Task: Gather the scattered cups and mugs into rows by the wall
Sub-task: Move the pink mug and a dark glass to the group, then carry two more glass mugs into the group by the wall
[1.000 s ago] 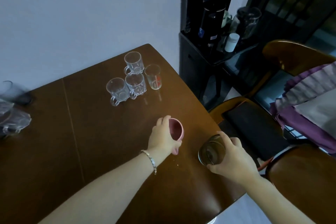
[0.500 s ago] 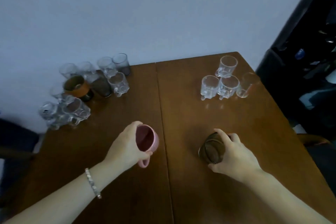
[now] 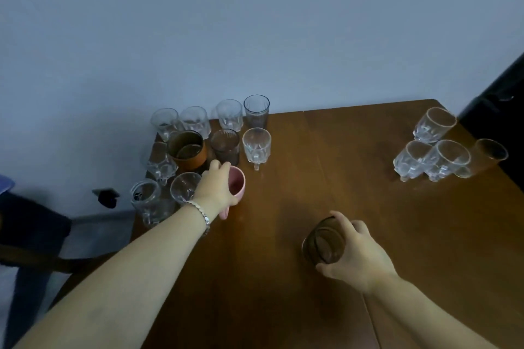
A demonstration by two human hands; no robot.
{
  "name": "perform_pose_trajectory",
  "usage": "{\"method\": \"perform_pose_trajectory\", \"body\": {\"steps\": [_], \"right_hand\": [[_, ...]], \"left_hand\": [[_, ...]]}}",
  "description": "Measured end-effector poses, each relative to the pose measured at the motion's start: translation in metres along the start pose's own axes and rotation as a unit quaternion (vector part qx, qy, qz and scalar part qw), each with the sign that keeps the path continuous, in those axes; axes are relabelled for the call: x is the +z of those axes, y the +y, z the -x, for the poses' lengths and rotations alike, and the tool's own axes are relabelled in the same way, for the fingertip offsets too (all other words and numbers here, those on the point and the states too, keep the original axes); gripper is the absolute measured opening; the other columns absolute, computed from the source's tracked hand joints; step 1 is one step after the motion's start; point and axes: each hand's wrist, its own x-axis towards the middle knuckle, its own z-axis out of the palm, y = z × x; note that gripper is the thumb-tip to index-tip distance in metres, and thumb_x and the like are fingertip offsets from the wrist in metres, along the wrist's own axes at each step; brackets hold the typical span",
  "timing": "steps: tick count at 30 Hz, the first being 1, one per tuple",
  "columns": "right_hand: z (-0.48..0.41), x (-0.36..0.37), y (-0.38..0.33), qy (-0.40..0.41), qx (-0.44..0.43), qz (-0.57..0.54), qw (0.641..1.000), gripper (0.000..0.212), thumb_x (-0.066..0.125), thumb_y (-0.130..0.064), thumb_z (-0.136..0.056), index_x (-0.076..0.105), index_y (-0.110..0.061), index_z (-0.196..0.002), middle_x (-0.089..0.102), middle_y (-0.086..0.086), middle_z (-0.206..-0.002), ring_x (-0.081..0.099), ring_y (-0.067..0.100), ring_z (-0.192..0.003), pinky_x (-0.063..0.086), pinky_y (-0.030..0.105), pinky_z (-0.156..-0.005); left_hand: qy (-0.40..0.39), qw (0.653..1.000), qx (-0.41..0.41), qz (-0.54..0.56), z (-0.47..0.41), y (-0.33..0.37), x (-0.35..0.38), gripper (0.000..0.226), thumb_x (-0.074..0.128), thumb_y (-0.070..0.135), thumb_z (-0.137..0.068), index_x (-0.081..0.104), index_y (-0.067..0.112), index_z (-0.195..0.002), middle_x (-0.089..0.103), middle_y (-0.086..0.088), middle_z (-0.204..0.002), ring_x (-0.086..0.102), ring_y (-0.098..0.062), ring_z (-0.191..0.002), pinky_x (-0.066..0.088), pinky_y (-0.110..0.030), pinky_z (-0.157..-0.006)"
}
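My left hand (image 3: pixel 216 188) grips a pink mug (image 3: pixel 237 185) by its rim, at the near right edge of a cluster of several clear glasses and mugs by the wall. That cluster includes a brown-sleeved cup (image 3: pixel 187 149), a dark tumbler (image 3: pixel 225 145), a clear handled mug (image 3: pixel 256 145) and a tall ribbed glass (image 3: pixel 256 110). My right hand (image 3: pixel 354 256) holds a brown tinted glass (image 3: pixel 324 242) over the middle of the wooden table (image 3: pixel 312 178). Several clear mugs, one of them (image 3: pixel 449 157), stand grouped at the far right corner.
A pale wall runs behind the table's far edge. A dark cabinet (image 3: pixel 499 93) stands at the right beyond the table corner. A dark chair (image 3: pixel 34 232) sits at the left, below the table's left edge.
The view has swung left towards the wall cluster. My left hand carried the pink mug up to that cluster; my right hand followed with the brown glass.
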Motion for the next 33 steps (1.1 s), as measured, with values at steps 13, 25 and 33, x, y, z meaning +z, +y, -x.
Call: {"method": "perform_pose_trajectory", "body": {"steps": [13, 25, 33], "right_hand": [[-0.139, 0.016, -0.124, -0.001, -0.023, 0.064, 0.998, 0.107, 0.077, -0.039, -0.067, 0.007, -0.036, -0.148, 0.025, 0.01, -0.147, 0.036, 0.033, -0.131, 0.047, 0.042, -0.099], [-0.099, -0.006, -0.047, -0.082, 0.005, 0.066, 0.994, 0.068, 0.063, -0.033, -0.087, 0.032, -0.016, -0.145, 0.044, 0.007, -0.144, 0.049, 0.025, -0.126, 0.046, 0.033, -0.099], [-0.065, -0.083, 0.09, -0.097, 0.027, 0.091, 0.991, 0.041, 0.058, -0.031, -0.091, 0.052, -0.018, -0.129, 0.058, 0.004, -0.128, 0.058, 0.022, -0.114, 0.05, 0.034, -0.097]], "left_hand": [[-0.045, 0.999, 0.001, -0.019, -0.036, -0.021, 0.016, 0.086, 0.077, 0.026, -0.074, 0.027, 0.017, -0.144, 0.032, -0.008, -0.143, 0.039, -0.03, -0.129, 0.046, -0.038, -0.1], [-0.018, 0.991, 0.017, -0.131, -0.005, 0.009, 0.015, 0.082, 0.059, 0.031, -0.088, 0.009, 0.012, -0.15, 0.018, -0.013, -0.155, 0.018, -0.032, -0.144, 0.038, -0.039, -0.109], [-0.028, 0.977, 0.171, -0.127, 0.04, 0.131, 0.021, 0.038, 0.045, 0.032, -0.095, 0.052, 0.02, -0.13, 0.058, 0.001, -0.129, 0.053, -0.016, -0.119, 0.047, -0.029, -0.095]]}}
